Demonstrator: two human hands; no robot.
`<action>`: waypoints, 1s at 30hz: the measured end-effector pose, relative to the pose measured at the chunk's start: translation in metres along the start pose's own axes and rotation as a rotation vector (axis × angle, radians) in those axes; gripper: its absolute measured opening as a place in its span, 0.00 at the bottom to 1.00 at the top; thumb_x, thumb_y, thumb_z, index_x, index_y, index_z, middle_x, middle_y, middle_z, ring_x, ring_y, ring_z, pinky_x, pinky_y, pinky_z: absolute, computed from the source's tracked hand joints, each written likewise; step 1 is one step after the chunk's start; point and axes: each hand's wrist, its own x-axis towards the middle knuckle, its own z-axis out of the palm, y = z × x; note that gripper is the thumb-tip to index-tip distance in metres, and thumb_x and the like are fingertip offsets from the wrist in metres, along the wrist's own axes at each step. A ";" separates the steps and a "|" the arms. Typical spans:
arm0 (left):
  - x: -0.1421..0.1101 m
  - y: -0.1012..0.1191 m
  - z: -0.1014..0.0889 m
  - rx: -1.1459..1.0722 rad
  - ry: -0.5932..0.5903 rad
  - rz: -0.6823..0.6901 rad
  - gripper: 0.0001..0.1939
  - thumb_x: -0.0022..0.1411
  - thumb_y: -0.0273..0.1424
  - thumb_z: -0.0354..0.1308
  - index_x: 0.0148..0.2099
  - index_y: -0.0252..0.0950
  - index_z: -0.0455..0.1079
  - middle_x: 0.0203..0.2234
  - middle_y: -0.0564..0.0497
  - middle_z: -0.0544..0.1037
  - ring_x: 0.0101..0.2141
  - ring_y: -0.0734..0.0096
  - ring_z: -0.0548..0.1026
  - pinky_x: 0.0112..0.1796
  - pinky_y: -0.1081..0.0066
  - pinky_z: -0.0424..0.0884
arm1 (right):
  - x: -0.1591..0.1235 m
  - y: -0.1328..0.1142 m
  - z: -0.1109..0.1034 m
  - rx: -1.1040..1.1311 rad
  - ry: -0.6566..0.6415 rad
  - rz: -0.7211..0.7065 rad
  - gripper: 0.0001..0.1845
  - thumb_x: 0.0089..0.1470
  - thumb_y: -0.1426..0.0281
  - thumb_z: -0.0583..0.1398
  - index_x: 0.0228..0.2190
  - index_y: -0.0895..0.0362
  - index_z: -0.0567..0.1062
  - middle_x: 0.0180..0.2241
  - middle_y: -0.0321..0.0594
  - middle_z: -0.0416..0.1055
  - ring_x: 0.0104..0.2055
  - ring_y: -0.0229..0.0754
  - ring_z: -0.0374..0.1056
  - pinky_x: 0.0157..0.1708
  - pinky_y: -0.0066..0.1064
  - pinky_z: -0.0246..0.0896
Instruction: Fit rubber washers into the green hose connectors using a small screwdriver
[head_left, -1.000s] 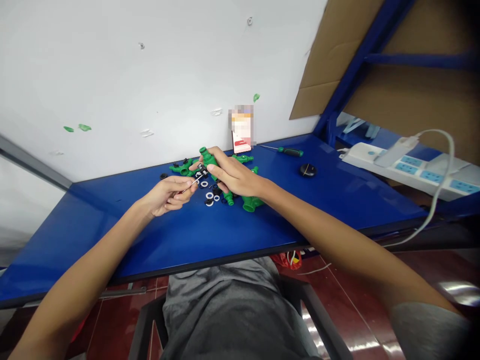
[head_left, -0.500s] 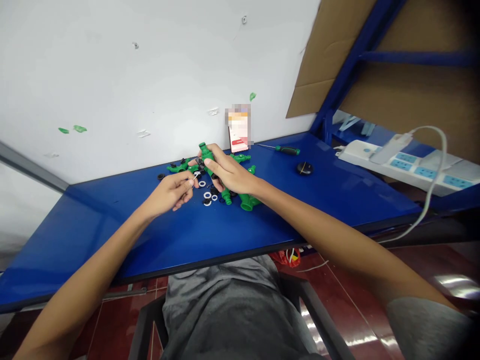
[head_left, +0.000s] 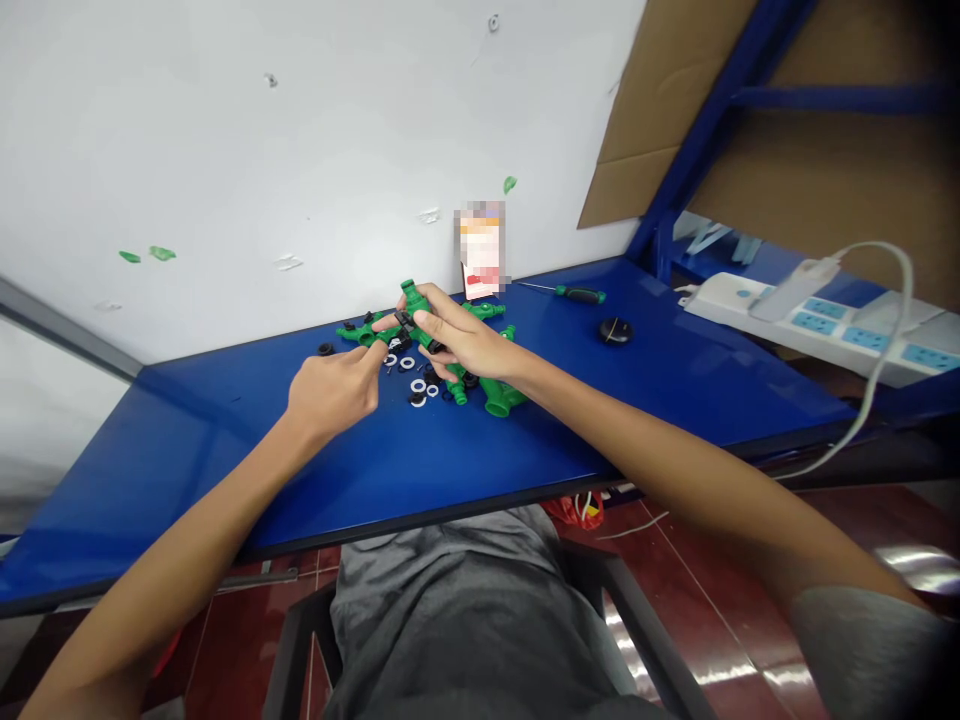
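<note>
My right hand is wrapped round a green plastic pipe fitting with a black part on its side, holding it tilted above the table. Close on the left, my left hand is closed, back towards me, with its fingertips up by the black part. What those fingers hold, if anything, is too small and hidden to name. Below the hands lie several white ring washers and small black pieces. More green fittings rest under and beside my right hand, partly covered by it.
The blue table meets a white wall. A phone-like screen leans there. To the right lie a screwdriver and a round black object. A white power strip with a cable stands at the right edge.
My left hand has turned so that its back shows and its fingertips are closer to the black part. The thin shiny piece it pinched is hidden now. My right hand keeps the fitting.
</note>
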 end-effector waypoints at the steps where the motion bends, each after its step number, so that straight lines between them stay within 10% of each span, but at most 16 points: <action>1: 0.000 0.001 0.000 0.080 0.012 0.017 0.12 0.73 0.34 0.51 0.42 0.36 0.74 0.26 0.48 0.75 0.24 0.67 0.69 0.29 0.70 0.54 | 0.000 0.000 0.000 0.008 0.025 -0.001 0.23 0.76 0.46 0.52 0.56 0.49 0.57 0.41 0.35 0.74 0.21 0.28 0.46 0.17 0.23 0.55; 4: 0.005 -0.001 -0.006 -0.114 -0.053 0.016 0.15 0.76 0.36 0.48 0.43 0.35 0.74 0.23 0.51 0.71 0.23 0.69 0.67 0.29 0.71 0.58 | 0.000 0.001 0.000 0.005 0.105 -0.015 0.23 0.75 0.46 0.56 0.54 0.50 0.60 0.45 0.39 0.76 0.20 0.27 0.49 0.17 0.24 0.56; 9: 0.013 -0.015 -0.017 -1.037 -0.537 -0.157 0.17 0.75 0.44 0.58 0.53 0.35 0.73 0.23 0.58 0.66 0.17 0.79 0.56 0.18 0.78 0.53 | -0.001 -0.008 -0.001 0.077 0.067 -0.028 0.21 0.75 0.48 0.58 0.53 0.51 0.62 0.50 0.43 0.78 0.20 0.26 0.49 0.15 0.25 0.53; 13: 0.012 -0.017 -0.013 -1.396 -0.599 -0.304 0.15 0.72 0.43 0.65 0.48 0.35 0.74 0.18 0.63 0.57 0.16 0.83 0.43 0.14 0.83 0.43 | -0.002 -0.017 0.000 0.145 0.048 -0.051 0.21 0.75 0.48 0.57 0.52 0.50 0.61 0.50 0.44 0.80 0.20 0.28 0.47 0.15 0.24 0.53; 30: 0.017 -0.022 -0.026 -1.407 -0.786 -0.412 0.13 0.73 0.39 0.63 0.42 0.34 0.71 0.21 0.61 0.59 0.16 0.87 0.41 0.11 0.86 0.44 | -0.004 -0.009 0.000 0.061 -0.003 -0.081 0.22 0.76 0.50 0.58 0.57 0.52 0.62 0.46 0.40 0.76 0.21 0.26 0.51 0.18 0.23 0.57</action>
